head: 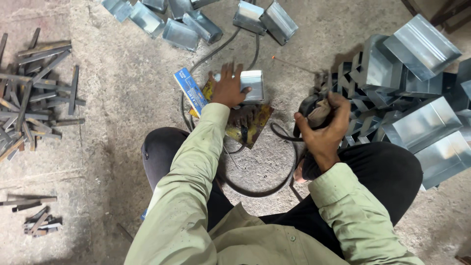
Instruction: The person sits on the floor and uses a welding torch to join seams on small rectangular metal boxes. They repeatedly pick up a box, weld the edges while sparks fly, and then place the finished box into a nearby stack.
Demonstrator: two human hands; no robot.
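Overhead view of a seated person working on a rough, dusty concrete floor [122, 162], grey and pitted, which is serving as the work surface. To the right, a tall heap of folded sheet-metal boxes [417, 98] is rising beside the person's knee, its bright galvanised faces and sharp bent edges crowding that side and leaving little room there. At the top edge, a looser row of similar open metal trays [181, 22] is lying scattered, well apart from the hands. At the left, a pile of dark, flat steel strips [34, 93] is lying criss-crossed, with a smaller bundle of strips [34, 216] below it; the floor between these and the person is lying open. A black cable [265, 189] is looping around the central spot and running up toward the trays. In the centre, a scorched, yellowish flat plate [250, 122] is lying on the floor, bearing one small sheet-metal box [252, 86]. The left hand [228, 88] is pressing down on this box, fingers spread flat over its near side, the grip resting open rather than closed around it. A slim blue carton [189, 91] is lying just beside that hand. The right hand [326, 130] is holding its grip clamped on a dark, cloth-wrapped tool handle [316, 110], raised near the heap of boxes and apart from the small box.
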